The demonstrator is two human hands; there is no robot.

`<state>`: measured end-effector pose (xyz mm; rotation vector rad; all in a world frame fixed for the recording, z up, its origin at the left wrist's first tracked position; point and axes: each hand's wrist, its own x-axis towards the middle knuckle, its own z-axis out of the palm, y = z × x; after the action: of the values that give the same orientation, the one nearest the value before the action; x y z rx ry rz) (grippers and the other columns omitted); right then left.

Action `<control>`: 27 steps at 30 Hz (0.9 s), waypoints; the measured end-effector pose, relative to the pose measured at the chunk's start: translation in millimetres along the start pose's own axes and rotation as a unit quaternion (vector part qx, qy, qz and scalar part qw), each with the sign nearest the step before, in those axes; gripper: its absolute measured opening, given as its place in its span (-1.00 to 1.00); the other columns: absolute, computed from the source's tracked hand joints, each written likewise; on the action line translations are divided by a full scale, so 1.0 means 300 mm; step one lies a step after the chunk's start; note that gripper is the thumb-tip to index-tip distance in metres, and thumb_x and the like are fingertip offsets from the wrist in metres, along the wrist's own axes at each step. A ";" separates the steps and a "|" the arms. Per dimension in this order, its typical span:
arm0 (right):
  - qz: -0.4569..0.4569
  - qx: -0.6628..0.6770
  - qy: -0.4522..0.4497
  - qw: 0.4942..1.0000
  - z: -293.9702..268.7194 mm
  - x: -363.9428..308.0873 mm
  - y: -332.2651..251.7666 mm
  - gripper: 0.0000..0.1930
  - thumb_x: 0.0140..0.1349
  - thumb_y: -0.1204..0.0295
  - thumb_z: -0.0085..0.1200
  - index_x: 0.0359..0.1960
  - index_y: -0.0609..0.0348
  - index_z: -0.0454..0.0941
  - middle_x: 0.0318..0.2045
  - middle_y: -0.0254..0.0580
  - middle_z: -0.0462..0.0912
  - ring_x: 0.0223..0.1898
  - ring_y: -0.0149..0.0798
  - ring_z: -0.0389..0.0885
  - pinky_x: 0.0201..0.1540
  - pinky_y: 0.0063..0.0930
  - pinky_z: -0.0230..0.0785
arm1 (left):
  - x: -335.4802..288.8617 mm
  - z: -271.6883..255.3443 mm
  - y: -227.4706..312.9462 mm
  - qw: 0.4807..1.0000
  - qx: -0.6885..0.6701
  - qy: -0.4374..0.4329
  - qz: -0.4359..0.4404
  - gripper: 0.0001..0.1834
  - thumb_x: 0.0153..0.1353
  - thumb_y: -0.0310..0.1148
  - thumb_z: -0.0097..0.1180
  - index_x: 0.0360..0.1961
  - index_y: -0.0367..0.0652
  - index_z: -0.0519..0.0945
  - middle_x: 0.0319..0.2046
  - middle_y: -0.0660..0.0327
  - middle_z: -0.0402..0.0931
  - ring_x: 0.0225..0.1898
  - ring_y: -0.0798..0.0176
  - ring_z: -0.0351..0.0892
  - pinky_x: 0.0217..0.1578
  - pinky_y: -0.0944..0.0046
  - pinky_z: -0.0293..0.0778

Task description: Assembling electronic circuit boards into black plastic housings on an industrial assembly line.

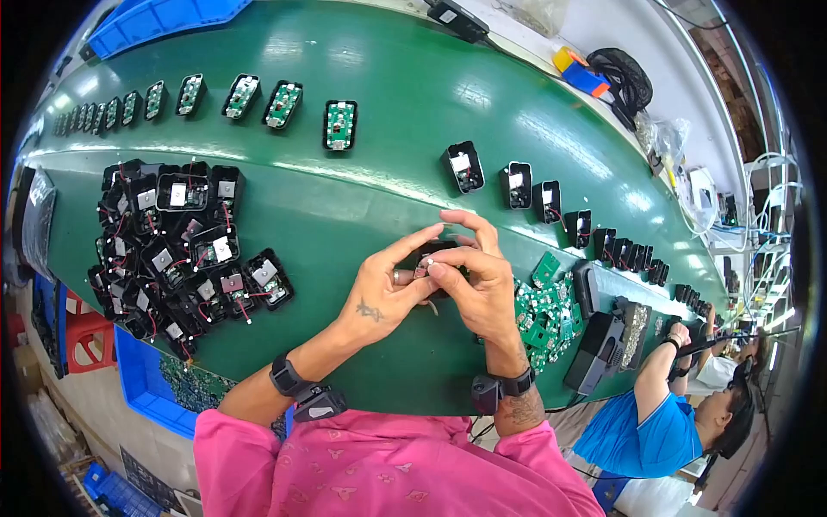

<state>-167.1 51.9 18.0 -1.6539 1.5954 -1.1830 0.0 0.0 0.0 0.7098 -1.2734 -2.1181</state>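
In front of my chest, both hands close round a small black plastic housing [436,247], mostly hidden by the fingers. My left hand [388,293] grips its left side. At its opening, my right hand [475,284] pinches a tiny white connector [430,264] between thumb and fingertip. Left of my hands lies a heap of black housings [183,194] with silver blocks and thin red wires inside. Beside my right wrist is a loose pile of green circuit boards [543,314].
Across the green table [388,69] runs a row of black housings, some holding a green circuit board [340,125]. A blue bin [146,388] with boards stands below the table's left edge. Black devices [594,349] sit at right, near a co-worker in a blue shirt [646,431].
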 end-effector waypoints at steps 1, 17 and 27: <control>0.002 0.023 0.024 0.999 0.008 -0.007 -0.006 -0.87 0.15 0.42 0.31 -0.26 0.11 0.74 0.20 -0.09 0.45 0.25 -0.08 0.35 0.22 -0.10 0.24 | -0.003 0.002 0.003 1.000 -0.014 0.018 0.013 -0.37 0.33 -0.57 0.13 0.40 -0.15 0.28 0.10 0.19 0.46 -0.12 0.44 0.59 -0.19 0.45 0.58; -0.085 -0.141 0.055 0.985 -0.010 -0.023 -0.022 -0.91 0.06 0.62 0.24 -0.40 0.25 0.59 -0.51 -0.15 0.54 -0.46 -0.07 0.55 -0.40 -0.24 0.40 | 0.014 0.028 -0.006 0.958 0.176 0.123 0.189 -0.48 0.21 -0.73 0.09 0.20 -0.17 0.53 0.14 0.04 0.45 -0.03 0.25 0.63 -0.14 0.36 0.65; -0.097 -0.168 0.026 0.981 -0.026 -0.033 -0.014 -0.92 0.04 0.61 0.22 -0.41 0.24 0.59 -0.51 -0.14 0.51 -0.46 -0.06 0.54 -0.40 -0.21 0.39 | 0.014 0.043 -0.010 0.950 0.208 0.129 0.196 -0.49 0.15 -0.74 0.12 0.15 -0.17 0.57 0.12 0.00 0.48 -0.04 0.15 0.66 -0.19 0.31 0.68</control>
<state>-171.0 63.5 23.1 -2.0461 1.7748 -1.1023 -12.2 5.9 1.9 0.7956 -1.5763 -1.4042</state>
